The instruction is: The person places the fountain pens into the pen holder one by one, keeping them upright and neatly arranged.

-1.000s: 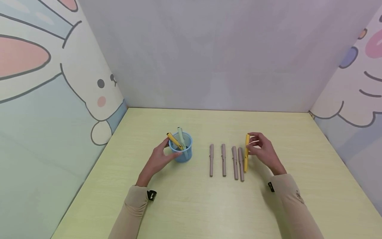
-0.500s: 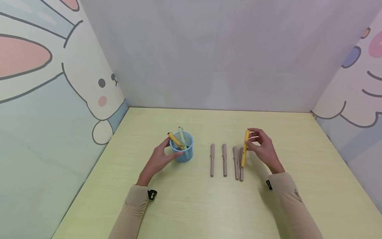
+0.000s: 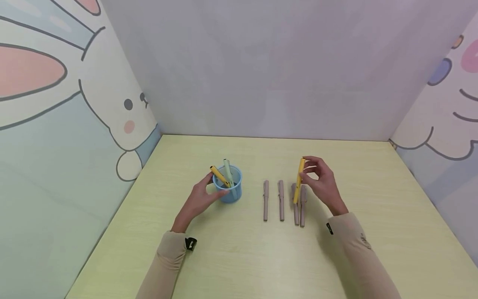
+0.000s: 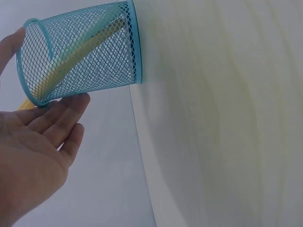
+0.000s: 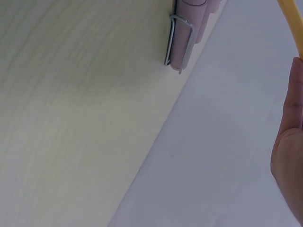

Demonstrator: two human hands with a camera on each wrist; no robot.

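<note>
My left hand (image 3: 198, 202) holds a blue wire-mesh pen cup (image 3: 233, 195), thumb on the near side and fingers on the far side. In the left wrist view, a yellow pen and a pale green pen show through the cup's mesh (image 4: 106, 71). Both the yellow pen (image 3: 219, 175) and the green pen (image 3: 228, 169) stick out above the rim. Between thumb and fingers, my right hand (image 3: 322, 185) pinches another yellow pen (image 3: 300, 176), raised over the table and slightly tilted. Its lower end overlaps a mauve pen (image 3: 296, 216) in the head view.
Several mauve pens lie roughly parallel between the hands, among them a left one (image 3: 266, 201), a middle one (image 3: 281, 201) and a right one (image 3: 303, 207). The pale wooden table (image 3: 231, 257) meets a grey wall (image 3: 276, 83) at the back. Cartoon-printed panels flank both sides.
My right hand has lifted the yellow pen off the table beside the mauve pens and carried it left, over them. The left hand stays on the cup.
</note>
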